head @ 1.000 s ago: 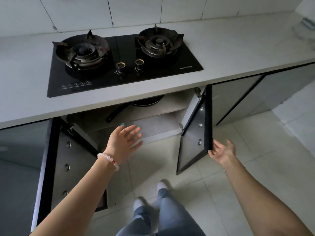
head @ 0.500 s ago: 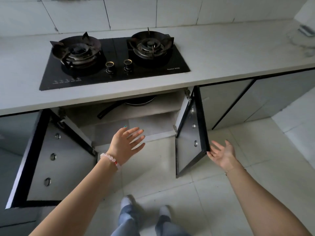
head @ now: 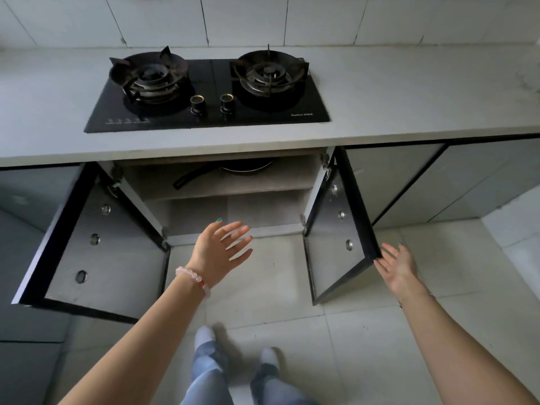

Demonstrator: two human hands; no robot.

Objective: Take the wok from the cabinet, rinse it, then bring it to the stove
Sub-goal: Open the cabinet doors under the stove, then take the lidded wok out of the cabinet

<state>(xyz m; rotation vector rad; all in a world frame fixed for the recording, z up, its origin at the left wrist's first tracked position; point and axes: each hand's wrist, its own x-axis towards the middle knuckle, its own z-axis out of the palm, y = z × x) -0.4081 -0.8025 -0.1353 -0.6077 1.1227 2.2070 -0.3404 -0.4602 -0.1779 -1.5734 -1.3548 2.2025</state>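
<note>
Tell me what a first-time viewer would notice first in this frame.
The open cabinet under the counter draws the eye, both doors swung wide, with a dark wok lying on its upper shelf, handle pointing left. In front of it, the left hand is spread open and empty, while the right hand sits at the right door's lower corner. Above, a black two-burner stove stands bare.

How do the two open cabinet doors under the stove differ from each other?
The left door is swung wide, showing its whole inner face; the right door stands nearly edge-on to the camera. The right hand is at the right door's lower corner; the left hand hovers apart from the left door. Both have dark frames and three round fittings.
</note>
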